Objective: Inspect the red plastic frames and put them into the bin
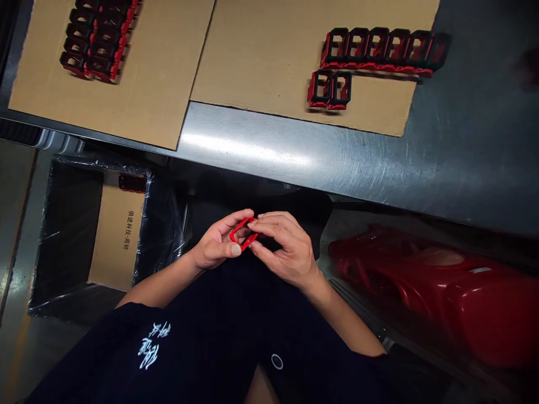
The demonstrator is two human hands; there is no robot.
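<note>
the left hand (pixel 217 244) and right hand (pixel 286 247) pinch a red plastic frame (pixel 241 226) between them, close together in front of the person's dark shirt (pixel 219 314). rows of black-and-red frames (pixel 379 53) lie on cardboard (pixel 303 56) atop the steel desk (pixel 295 157).

Red plastic frame (pixel 241 227), hollow, rectangular, tilted, hand-held.

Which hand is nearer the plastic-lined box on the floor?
The left hand is nearer, sitting to the right of the plastic-lined box. The right hand is farther away, beyond the left hand, with the red frame between them.
</note>
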